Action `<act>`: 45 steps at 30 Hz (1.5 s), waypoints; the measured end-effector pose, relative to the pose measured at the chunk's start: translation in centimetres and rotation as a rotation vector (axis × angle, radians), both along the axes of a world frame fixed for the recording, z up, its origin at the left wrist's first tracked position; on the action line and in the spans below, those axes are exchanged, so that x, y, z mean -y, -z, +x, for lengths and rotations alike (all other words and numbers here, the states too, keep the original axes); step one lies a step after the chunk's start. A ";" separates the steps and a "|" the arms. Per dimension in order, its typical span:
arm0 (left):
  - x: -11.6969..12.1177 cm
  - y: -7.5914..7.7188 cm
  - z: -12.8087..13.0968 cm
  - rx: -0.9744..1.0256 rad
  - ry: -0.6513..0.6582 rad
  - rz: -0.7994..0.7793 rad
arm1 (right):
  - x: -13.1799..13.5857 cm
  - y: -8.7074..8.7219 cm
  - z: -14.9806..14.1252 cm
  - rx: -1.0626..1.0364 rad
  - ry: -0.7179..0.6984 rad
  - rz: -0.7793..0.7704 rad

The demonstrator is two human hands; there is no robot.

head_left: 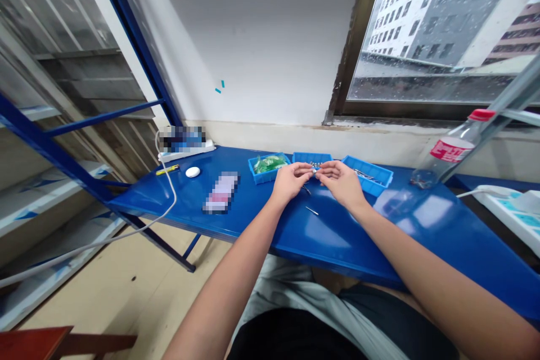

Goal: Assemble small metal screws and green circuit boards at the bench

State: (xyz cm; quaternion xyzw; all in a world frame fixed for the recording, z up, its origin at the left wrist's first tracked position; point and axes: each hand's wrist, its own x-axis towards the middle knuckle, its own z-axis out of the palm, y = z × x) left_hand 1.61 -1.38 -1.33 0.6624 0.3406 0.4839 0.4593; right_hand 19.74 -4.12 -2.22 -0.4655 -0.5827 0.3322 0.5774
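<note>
Blue table (291, 228); left grip (292, 181), right grip (341, 182) pinching small piece (314, 170).

I see three light-blue rectangular plastic bins (375, 184) at frame centre, on a deep-blue tabletop (189, 194); at right, a clear plastic bottle (437, 165) has a red cap (481, 115).

1. A clear plastic bottle with red cap and label (450, 150) is placed towards the right end of the glossy blue table (295, 230).
2. A slim yellow tool (167, 170) and a rounded white disc (193, 172) are laid near the table's left end.
3. A pale grey cable (175, 197) is draped over the table's left part.
4. A dark-framed window (434, 34) is set behind the table's right half.
</note>
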 end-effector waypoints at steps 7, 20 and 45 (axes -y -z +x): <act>0.0 -0.1 -0.1 0.055 0.005 -0.014 | 0.3 -0.4 -0.1 -0.036 -0.072 -0.040; -1.0 0.4 0.0 0.159 -0.109 0.037 | 0.0 -0.2 0.0 0.041 -0.043 -0.044; -0.3 0.6 0.0 -0.166 -0.107 0.263 | -0.2 -0.2 0.4 0.265 0.033 0.117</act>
